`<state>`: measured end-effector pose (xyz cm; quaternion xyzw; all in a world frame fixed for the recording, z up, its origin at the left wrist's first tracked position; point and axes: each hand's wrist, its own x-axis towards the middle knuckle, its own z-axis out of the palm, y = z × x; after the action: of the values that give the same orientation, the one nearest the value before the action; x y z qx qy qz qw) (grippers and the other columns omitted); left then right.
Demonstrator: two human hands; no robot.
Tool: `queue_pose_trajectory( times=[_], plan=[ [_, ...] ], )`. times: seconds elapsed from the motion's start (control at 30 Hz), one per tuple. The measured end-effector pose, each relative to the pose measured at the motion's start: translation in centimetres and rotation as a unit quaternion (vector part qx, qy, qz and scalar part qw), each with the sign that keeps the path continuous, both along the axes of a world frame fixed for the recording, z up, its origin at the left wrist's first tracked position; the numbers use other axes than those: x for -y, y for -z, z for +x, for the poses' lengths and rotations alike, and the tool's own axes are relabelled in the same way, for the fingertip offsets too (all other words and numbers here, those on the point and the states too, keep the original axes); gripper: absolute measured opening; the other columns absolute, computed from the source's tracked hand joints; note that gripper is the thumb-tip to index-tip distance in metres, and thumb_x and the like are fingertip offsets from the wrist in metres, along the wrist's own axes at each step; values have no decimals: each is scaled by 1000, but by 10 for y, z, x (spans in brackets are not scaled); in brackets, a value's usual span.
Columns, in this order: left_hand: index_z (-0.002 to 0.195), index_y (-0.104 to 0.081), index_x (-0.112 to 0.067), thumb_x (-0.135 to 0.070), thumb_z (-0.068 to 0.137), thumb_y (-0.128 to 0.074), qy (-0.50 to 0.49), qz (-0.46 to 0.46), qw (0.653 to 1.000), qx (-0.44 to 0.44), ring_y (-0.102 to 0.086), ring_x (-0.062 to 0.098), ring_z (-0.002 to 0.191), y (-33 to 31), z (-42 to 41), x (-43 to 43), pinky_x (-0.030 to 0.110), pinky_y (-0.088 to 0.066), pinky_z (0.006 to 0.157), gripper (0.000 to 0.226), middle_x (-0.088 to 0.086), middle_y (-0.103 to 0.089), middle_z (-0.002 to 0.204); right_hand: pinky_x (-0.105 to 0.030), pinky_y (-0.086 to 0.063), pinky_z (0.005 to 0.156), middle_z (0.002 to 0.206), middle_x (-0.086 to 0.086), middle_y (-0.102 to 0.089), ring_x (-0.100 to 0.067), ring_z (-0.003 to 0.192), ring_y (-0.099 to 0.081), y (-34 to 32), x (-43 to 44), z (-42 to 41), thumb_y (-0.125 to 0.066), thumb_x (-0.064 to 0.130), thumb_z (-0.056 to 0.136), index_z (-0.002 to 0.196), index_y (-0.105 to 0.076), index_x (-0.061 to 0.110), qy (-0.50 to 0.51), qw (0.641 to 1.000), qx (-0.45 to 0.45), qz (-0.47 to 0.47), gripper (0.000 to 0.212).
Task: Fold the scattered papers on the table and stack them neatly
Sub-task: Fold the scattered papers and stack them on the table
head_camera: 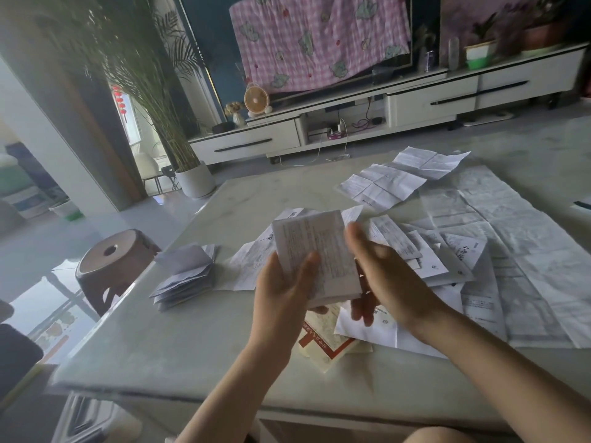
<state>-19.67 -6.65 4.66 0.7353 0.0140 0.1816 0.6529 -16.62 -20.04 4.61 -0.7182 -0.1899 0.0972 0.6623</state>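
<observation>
I hold a folded printed paper (pixel 316 254) above the middle of the pale table (pixel 179 334). My left hand (pixel 284 292) grips its lower left edge with the thumb on the front. My right hand (pixel 380 276) clasps its right edge, fingers curled underneath. A stack of folded papers (pixel 185 276) lies to the left on the table. Loose unfolded papers (pixel 425 251) are scattered behind and to the right of my hands. A large creased sheet (pixel 511 251) spreads at the right, and two more creased sheets (pixel 383 183) lie farther back.
A red and cream booklet (pixel 326 340) lies under my hands. A brown stool (pixel 112 266) stands off the table's left edge. A potted plant (pixel 195 180) and a low white TV cabinet (pixel 319 129) stand beyond the table's far side.
</observation>
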Motion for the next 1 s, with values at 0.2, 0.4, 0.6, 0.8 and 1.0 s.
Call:
queue_pose_trajectory(
  times=[0.2,0.4,0.6,0.8,1.0],
  plan=[
    [88,-56,-9,-13,89,-62,-28,-14,999,-8,-46,8,42,13,3,3,20,-38,38,7,1,-55,60,-7,-37,44,63,12,-57,10,44,-51,19,-17,-4,-60,27,87,91,-56,13,82,992,82,41,15],
    [86,-67,-1,-17,82,-63,158,-258,936,-181,-55,7,51,8,-3,-5,15,-48,48,17,7,-62,69,-7,-36,41,49,14,-58,5,42,-53,18,-12,0,-57,25,89,86,-55,13,98,991,40,77,12],
    [84,-59,0,-12,94,-48,132,-155,959,-198,-51,8,48,11,-8,-5,14,-45,45,19,4,-59,59,-21,-32,43,52,-11,-44,-14,44,-41,10,-4,3,-36,52,90,67,-43,1,90,995,31,-31,57],
    [68,-53,-8,-12,98,-43,112,66,983,-128,-37,4,38,12,-9,-3,13,-31,42,31,-8,-54,45,-22,-48,52,76,-4,-70,-9,62,-64,7,5,10,-63,21,86,92,-68,9,49,996,-50,49,15],
    [69,-52,-8,-16,96,-47,208,106,965,-120,-34,5,41,15,-15,-8,13,-29,45,29,-7,-54,49,-19,-51,66,90,-4,-74,-13,83,-69,4,16,16,-74,27,59,93,-74,13,6,988,-107,108,37]
  ],
)
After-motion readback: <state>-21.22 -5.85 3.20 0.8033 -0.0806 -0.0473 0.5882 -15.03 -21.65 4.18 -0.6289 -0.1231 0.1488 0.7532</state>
